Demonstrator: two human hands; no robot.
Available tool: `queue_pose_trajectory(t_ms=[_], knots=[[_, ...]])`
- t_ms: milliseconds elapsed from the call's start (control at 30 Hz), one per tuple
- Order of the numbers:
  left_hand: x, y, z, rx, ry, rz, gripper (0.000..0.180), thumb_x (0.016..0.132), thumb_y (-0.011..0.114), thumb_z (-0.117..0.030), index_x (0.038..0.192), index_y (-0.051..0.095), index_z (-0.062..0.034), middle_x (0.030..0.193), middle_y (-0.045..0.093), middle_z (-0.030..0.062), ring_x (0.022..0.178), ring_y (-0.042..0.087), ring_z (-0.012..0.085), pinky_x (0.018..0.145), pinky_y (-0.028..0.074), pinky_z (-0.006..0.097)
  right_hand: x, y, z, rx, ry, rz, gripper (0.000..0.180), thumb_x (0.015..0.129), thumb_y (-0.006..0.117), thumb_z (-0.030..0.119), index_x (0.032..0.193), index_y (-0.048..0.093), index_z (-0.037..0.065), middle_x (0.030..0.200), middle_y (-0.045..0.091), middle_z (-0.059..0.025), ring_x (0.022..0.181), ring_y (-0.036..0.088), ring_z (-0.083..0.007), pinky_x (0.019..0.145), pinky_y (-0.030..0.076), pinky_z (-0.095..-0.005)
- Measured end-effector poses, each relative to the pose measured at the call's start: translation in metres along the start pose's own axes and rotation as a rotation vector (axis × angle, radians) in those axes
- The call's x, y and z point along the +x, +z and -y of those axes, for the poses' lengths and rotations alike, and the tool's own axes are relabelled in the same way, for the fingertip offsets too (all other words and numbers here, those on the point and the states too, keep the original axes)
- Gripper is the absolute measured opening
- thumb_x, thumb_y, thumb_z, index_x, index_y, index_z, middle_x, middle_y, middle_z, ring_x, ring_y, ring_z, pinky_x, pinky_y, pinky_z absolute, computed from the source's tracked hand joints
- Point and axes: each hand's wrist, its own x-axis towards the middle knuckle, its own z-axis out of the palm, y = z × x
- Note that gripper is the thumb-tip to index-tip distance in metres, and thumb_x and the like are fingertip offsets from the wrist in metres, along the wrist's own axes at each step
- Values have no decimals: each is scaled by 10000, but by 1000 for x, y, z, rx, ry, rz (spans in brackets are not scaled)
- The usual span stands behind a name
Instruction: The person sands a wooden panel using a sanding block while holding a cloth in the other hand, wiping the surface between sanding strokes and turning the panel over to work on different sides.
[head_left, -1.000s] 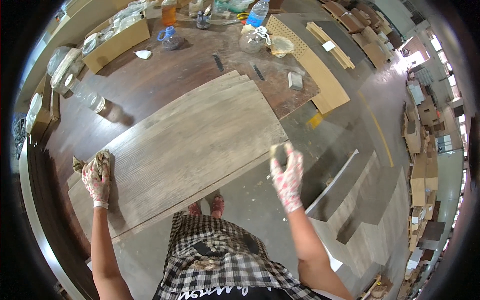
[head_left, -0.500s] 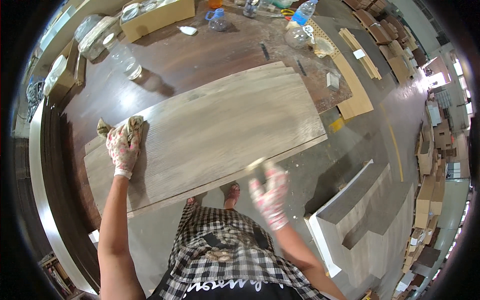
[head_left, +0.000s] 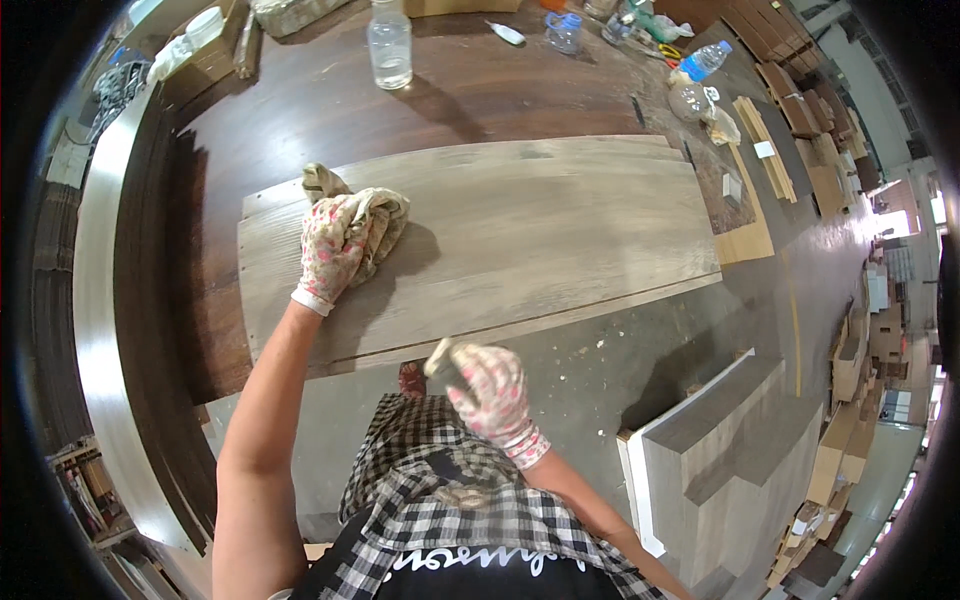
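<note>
My left hand [head_left: 332, 245], in a white glove with pink dots, is closed on a crumpled, stained rag [head_left: 385, 222] above the left part of a greyish wood-grain board [head_left: 570, 225]. A shadow lies on the board beside the rag. In front of the board's near edge, off its surface, is my right hand [head_left: 492, 395], gloved the same way. Its fingers are closed round a small, flat, pale piece [head_left: 438, 357] with a darker side; what kind of thing it is cannot be made out.
The board lies on a dark brown table [head_left: 290, 130]. A clear bottle [head_left: 390, 50] stands behind it, with a small white squeeze bottle [head_left: 507, 34] and a blue-topped jar [head_left: 564, 34] farther right. More wood-grain boards [head_left: 720, 470] are stacked at the lower right.
The rag, in my left hand, appears larger and nearer. My right hand has drawn back from the board's near edge toward my body. The whole view has shifted, with the table sitting higher.
</note>
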Motion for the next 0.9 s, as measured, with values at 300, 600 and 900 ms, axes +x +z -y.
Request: queue_pose_trajectory(t_ms=[300, 600, 900], knots=[[-87, -104, -26, -1094, -505, -288, 332, 801, 602, -158, 1055, 620, 56, 914, 669, 103, 807, 632, 144, 704, 520, 258, 14, 17, 24, -162, 159, 120, 486, 785, 648, 316, 1184, 538, 61, 1107, 523, -123, 1021, 489, -280, 897, 395, -448], [-221, -143, -40, -1252, -967, 338, 267, 781, 658, -117, 1013, 632, 14, 980, 662, 101, 877, 631, 186, 788, 527, 317, 21, 40, 37, -56, 25, 233, 517, 756, 665, 316, 1210, 543, 100, 1138, 533, -88, 1029, 494, -278, 897, 390, -428], [-271, -96, -54, -755, -1079, 505, 384, 786, 612, -400, 933, 648, -46, 832, 657, 181, 784, 622, 335, 713, 473, 419, 85, 125, 127, 185, -366, 541, 554, 703, 684, 196, 1223, 522, 93, 1123, 516, -95, 1027, 488, -292, 879, 391, -436]])
